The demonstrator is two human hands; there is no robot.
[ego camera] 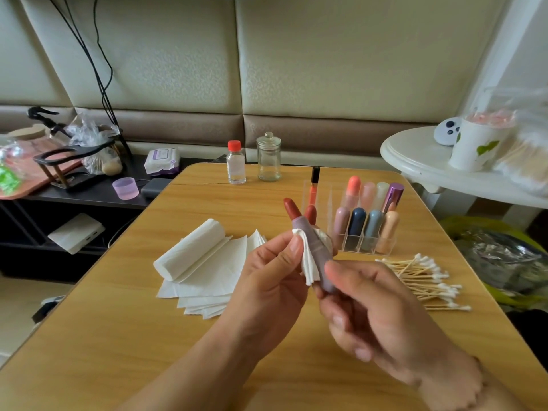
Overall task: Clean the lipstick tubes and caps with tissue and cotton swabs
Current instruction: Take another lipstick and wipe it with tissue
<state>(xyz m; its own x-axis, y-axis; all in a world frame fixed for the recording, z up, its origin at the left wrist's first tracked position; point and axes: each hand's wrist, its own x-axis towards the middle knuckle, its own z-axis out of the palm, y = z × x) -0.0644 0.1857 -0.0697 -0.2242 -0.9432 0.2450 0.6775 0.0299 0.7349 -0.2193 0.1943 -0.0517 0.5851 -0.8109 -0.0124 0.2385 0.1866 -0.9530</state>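
- Head view: your right hand [382, 318] grips the mauve lipstick tube [317, 253] by its base, above the worktop [118, 336].
- Your left hand [267, 280] pinches a tissue [308, 265] against the tube's side.
- Cotton swabs [427, 280] lie just right; folded tissues [207, 280] left.

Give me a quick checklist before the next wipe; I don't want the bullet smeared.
1. Right hand grips the lipstick tube at its base: ok.
2. Left hand pinches tissue against the barrel: ok.
3. Tissue clear of the exposed red bullet: ok.
4. Barrel clean: cannot tell.
5. Spare tissue sheets on the table: ok.
6. Cotton swabs beside the right hand: ok.
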